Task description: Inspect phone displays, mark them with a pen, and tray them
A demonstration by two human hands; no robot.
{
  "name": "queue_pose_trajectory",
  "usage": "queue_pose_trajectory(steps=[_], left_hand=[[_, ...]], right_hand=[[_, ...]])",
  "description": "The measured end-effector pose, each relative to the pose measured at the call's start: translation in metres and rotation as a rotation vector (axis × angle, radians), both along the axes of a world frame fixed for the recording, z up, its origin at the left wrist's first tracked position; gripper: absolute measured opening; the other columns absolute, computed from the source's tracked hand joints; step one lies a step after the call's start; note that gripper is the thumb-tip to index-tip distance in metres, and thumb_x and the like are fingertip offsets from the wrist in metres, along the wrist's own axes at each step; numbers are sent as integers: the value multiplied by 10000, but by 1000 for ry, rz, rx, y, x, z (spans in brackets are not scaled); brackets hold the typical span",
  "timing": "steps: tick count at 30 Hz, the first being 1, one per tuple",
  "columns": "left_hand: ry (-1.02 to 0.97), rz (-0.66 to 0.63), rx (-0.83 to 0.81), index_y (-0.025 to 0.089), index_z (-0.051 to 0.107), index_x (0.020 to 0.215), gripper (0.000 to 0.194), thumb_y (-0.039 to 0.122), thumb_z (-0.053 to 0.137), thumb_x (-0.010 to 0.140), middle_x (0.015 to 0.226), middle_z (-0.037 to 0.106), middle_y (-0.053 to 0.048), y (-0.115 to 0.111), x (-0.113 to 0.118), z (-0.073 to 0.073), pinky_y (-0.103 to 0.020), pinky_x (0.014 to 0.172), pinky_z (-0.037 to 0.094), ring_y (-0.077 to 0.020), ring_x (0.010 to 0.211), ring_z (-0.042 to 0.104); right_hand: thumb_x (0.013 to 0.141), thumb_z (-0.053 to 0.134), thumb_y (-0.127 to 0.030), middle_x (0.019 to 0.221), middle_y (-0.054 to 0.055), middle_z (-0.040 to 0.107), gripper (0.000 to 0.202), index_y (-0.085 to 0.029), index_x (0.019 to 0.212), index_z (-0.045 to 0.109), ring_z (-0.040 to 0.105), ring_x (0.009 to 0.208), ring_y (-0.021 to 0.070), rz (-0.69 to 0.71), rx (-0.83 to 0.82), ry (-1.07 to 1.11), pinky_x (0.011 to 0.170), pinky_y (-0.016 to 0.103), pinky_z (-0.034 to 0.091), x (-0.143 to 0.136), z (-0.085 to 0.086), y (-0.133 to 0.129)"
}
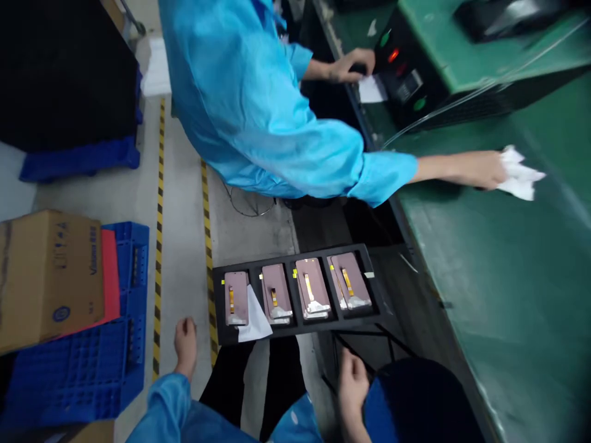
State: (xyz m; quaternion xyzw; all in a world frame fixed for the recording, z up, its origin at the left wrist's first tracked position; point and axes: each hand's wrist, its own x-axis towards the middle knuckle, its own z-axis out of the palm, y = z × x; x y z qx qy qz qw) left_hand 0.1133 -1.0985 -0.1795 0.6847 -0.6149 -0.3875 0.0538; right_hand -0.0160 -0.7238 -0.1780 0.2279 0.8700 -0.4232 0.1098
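My left hand (185, 346) hangs over the floor left of a black tray, its fingers curled; whether anything is in them is too small to tell. Below the tray's right part is my right hand (353, 383), beside a dark blue stool seat, fingers bent together with their contents hidden. Neither hand touches the black tray (290, 263). Its compartments hold several pinkish phone screen panels (313, 283) with orange flex strips. A white cloth (254, 318) lies partly over the leftmost compartment.
A person in a blue smock (277, 117) leans over the green workbench (498, 277), one hand on a white cloth (519, 173), the other near a black device (409, 77). At left, a cardboard box (69, 277) stands on a blue pallet (83, 369). The dark stool (420, 400) is at lower right.
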Motion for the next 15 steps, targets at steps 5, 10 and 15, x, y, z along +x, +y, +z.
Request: queue_pose_trajectory(steps=[5, 10, 15], left_hand=[[172, -165, 113, 190, 609, 829, 343, 518, 636, 733, 735, 636, -19, 44, -4, 38, -314, 712, 460, -222, 756, 616], [265, -243, 347, 168, 635, 850, 511, 610, 716, 608, 742, 669, -57, 62, -16, 54, -325, 674, 484, -237, 738, 643], [374, -264, 677, 158, 662, 1052, 535, 582, 677, 727, 1072, 709, -159, 69, -36, 70, -413, 849, 515, -301, 1027, 660]], right_hand=[[696, 723, -532, 907, 92, 688, 366, -200, 845, 681, 569, 932, 291, 418, -101, 104, 817, 383, 414, 6, 30, -124], [862, 533, -343, 825, 128, 646, 234, -185, 715, 622, 556, 899, 285, 506, -99, 131, 817, 399, 389, 5, 46, -166], [940, 409, -437, 758, 71, 626, 371, -173, 773, 610, 587, 748, 210, 494, -200, 110, 689, 311, 448, 26, 59, -138]])
